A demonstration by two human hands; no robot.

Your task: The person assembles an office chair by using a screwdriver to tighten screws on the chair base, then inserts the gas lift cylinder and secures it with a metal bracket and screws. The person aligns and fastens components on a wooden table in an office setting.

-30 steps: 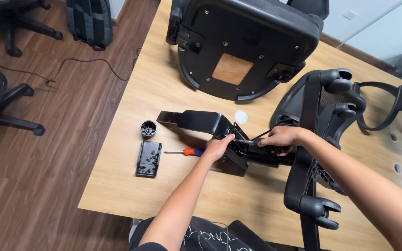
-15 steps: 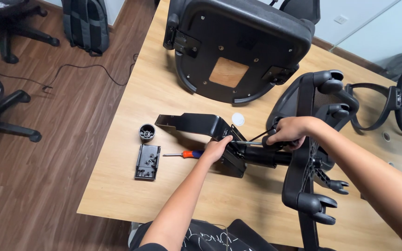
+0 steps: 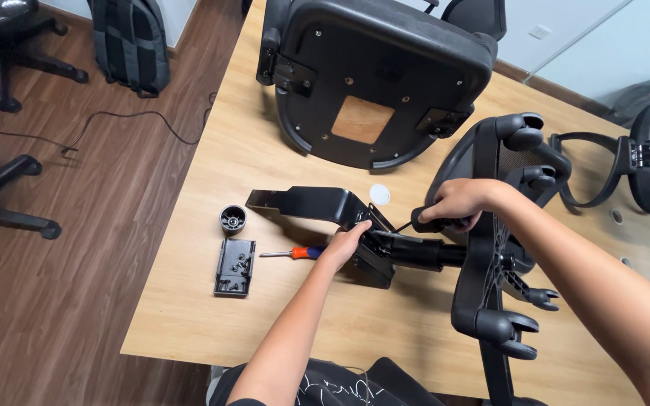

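Observation:
On a wooden table lies a black chair tilt mechanism joined to a gas cylinder and a black wheeled star base. My left hand rests on the mechanism's end where it meets the cylinder. My right hand is closed around a black lever handle just above the cylinder, by the base's hub. An upturned black chair seat with a wooden patch lies further back.
A screwdriver with an orange-and-blue handle, a black tray of screws, a small black cup and a white disc lie on the table. A chair backrest sits at right. A backpack and office chairs stand on the floor at left.
My right hand has lifted away from the mechanism and moved up and right, gripping the lever handle. My left hand stays on the mechanism.

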